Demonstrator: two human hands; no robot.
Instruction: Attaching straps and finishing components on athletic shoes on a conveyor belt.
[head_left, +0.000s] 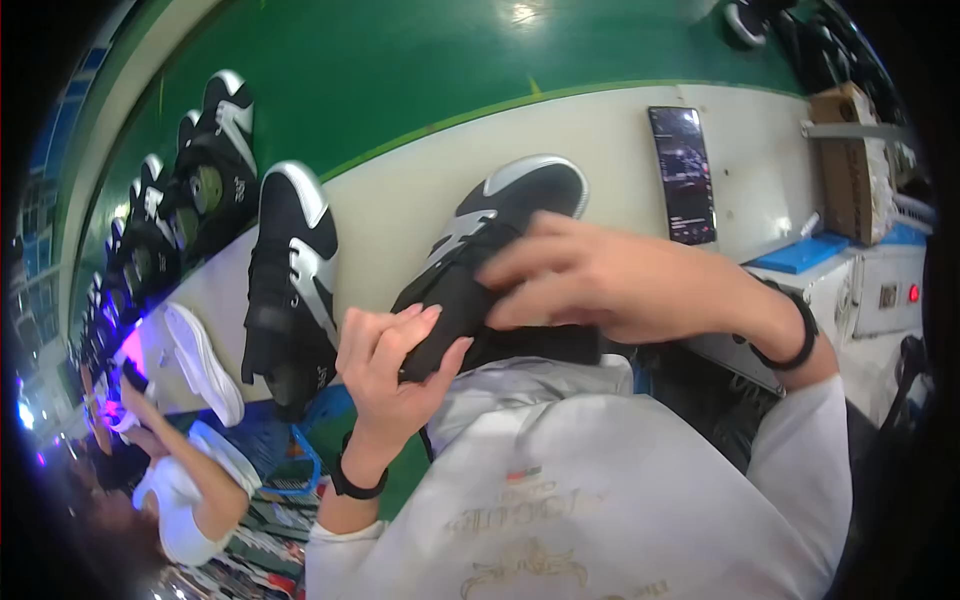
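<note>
A black shoe upper with a silver-white toe cap [522, 196] lies before me at the table's near edge, toe pointing away. My left hand [385, 362] is closed on its padded black tongue at the near end, thumb on one side and fingers on the other. Over the lacing and side of that shoe is my right hand [570, 275]; motion blurs its fingers, so I cannot tell if they grip anything. A matching black shoe [292, 270] rests to the left of my left hand, its toe also pointing away.
A white sole [203, 365] lies on the white table [395, 170] at the left. More black shoes [215, 150] line the green belt. A phone [684, 175] lies far right of my hands, near a cardboard box [852, 165]. At lower left a person [190, 490] works.
</note>
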